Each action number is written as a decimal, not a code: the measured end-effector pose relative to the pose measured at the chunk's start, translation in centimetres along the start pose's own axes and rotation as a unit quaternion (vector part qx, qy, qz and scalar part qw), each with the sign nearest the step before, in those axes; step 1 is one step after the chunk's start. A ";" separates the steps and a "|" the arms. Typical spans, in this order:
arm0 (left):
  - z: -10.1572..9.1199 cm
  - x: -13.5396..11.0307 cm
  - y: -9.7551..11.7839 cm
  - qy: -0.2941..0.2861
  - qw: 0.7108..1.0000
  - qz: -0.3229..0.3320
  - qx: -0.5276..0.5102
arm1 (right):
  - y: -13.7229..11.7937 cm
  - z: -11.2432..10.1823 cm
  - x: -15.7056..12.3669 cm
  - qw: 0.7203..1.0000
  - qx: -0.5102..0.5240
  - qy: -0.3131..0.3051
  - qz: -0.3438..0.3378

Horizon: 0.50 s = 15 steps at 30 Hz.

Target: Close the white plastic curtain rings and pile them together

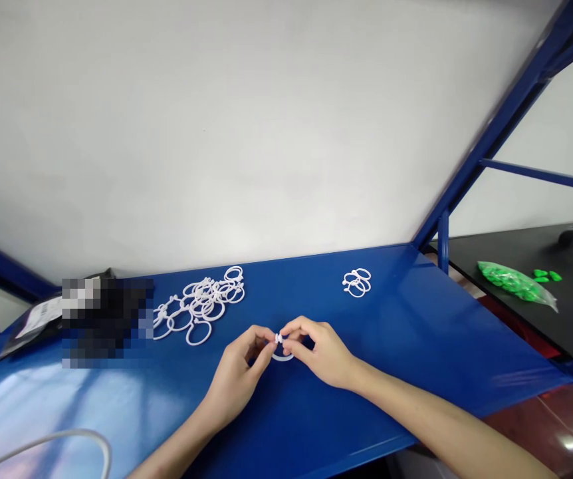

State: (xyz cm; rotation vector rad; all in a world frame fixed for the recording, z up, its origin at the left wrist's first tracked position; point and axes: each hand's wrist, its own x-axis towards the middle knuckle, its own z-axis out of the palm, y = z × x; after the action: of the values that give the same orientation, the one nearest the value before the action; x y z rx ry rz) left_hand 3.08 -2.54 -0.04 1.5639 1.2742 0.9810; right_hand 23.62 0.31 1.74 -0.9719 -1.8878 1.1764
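Observation:
Between my hands is a white plastic ring (282, 358) with small knobs at its top, like a shower curtain ring. My left hand (241, 366) pinches it from the left with thumb and fingers. From the right, my right hand (324, 352) pinches the same ring near the knobs. The ring's lower curve shows below the fingertips, over the blue table (286, 419). Whether its ends are joined I cannot tell. A heap of similar white rings (201, 303) lies to the left, and a small group of several rings (357, 282) lies farther back on the right.
A black plastic package (27, 332) with a label lies at the left, partly blurred out. A white cable (67, 434) curves at the lower left. On a black table (496, 249) to the right sits a bag of green pieces (516, 285). Blue metal posts (486, 143) frame the right side.

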 end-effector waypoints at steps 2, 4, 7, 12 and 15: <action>0.1 0.0 -0.1 0.000 1.000 -0.004 0.007 | 0.1 0.1 0.0 1.000 -0.007 0.009 -0.004; 0.2 0.0 -0.2 0.001 1.000 -0.008 0.012 | 0.3 0.2 0.0 1.000 -0.011 0.011 -0.008; 0.2 0.0 -0.3 0.004 1.000 -0.018 0.004 | 0.6 0.4 0.0 1.000 -0.014 0.009 -0.008; 0.0 0.2 -0.2 -0.009 0.998 -0.056 -0.030 | 0.6 0.4 0.0 1.000 -0.007 0.000 0.003; -0.2 0.3 0.0 -0.023 0.997 -0.059 -0.049 | 0.6 0.3 0.0 1.000 -0.002 -0.002 0.004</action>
State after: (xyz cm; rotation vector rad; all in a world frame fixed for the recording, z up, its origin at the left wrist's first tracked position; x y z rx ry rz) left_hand 2.95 -2.21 0.02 1.4123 1.2528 0.9138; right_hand 23.51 0.37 1.05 -0.9812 -1.8928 1.1807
